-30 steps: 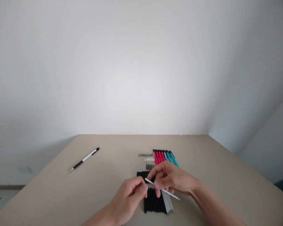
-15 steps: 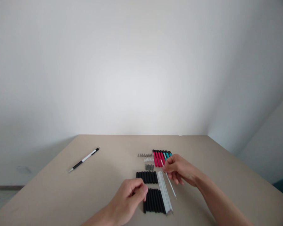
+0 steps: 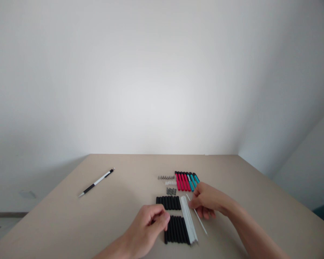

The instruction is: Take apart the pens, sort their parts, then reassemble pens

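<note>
In the head view my right hand [image 3: 205, 201] pinches a thin white pen refill [image 3: 201, 221] near its upper end. This refill slants just to the right of a row of white refills [image 3: 188, 221] lying side by side. My left hand [image 3: 150, 226] is closed, thumb against the fingers; whatever may be in it is hidden. It hovers by the left side of the lower row of black pen barrel pieces [image 3: 177, 230]. Above that lies a second row of shorter black pieces [image 3: 168, 203], its lower left part close to my left knuckles.
Pink and teal pen barrels [image 3: 182, 181] lie behind my right hand. Left of them are metal tips [image 3: 166, 177], small clear pieces [image 3: 171, 183] and springs [image 3: 171, 191]. A white-and-black pen [image 3: 96, 182] rests at the left of the table [image 3: 118, 208]. A wall [image 3: 162, 90] bounds the back.
My right hand has moved slightly down and to the right with the refill, now lower and beside the refill row. More of the teal barrels shows. My left hand has stayed in place.
</note>
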Tool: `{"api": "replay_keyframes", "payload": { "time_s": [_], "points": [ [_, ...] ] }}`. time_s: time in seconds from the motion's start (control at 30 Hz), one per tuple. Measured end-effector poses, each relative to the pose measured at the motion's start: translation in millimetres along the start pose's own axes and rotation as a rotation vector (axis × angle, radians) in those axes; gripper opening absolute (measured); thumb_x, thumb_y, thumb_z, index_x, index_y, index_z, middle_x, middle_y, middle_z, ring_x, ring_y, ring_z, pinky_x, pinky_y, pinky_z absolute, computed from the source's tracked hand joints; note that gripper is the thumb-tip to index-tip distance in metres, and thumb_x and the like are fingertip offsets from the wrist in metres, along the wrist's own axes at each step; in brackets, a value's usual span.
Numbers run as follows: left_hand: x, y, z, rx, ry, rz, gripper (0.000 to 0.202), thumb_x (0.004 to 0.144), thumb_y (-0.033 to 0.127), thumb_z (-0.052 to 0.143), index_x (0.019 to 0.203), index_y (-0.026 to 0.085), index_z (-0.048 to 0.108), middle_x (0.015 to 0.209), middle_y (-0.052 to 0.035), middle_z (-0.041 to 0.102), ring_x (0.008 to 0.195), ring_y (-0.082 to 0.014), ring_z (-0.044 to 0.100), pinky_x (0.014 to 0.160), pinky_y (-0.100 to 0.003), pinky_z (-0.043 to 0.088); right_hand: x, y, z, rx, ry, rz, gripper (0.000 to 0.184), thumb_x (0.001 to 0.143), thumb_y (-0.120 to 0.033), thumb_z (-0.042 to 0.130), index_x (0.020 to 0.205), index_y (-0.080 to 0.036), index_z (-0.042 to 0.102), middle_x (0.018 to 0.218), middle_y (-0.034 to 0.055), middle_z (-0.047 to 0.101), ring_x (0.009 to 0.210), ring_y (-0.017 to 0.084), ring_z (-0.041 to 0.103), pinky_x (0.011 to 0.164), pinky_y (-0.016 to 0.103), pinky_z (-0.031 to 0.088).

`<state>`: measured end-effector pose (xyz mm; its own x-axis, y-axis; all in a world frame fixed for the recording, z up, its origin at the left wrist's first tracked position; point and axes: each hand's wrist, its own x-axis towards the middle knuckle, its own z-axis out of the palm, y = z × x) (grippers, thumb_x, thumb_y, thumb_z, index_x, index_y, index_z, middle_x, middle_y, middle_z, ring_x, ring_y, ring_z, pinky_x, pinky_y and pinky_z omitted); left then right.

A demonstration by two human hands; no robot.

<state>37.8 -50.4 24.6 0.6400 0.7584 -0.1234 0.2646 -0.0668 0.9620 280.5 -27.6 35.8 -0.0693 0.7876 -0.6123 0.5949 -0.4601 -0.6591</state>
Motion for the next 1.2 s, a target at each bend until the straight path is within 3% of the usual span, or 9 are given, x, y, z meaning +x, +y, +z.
{"api": "replay_keyframes", "payload": {
  "time_s": [1.2],
  "points": [
    [1.2,-2.3,0.4,-0.014,0.000,0.014,0.049,0.087,0.060,0.039,0.067,0.016,0.049,0.039,0.0089,0.025,0.040,-0.0072,0.023,0.043,-0.023,0.012,1.8,4.1,1.0,-0.045,-0.092,-0.009,0.018,0.060,-0.015,0.054,0.042,-0.015,0.053,0.046,0.0011,0.061,0.032,0.007,0.051,0.026,0.014,0.031]
  ]
}}
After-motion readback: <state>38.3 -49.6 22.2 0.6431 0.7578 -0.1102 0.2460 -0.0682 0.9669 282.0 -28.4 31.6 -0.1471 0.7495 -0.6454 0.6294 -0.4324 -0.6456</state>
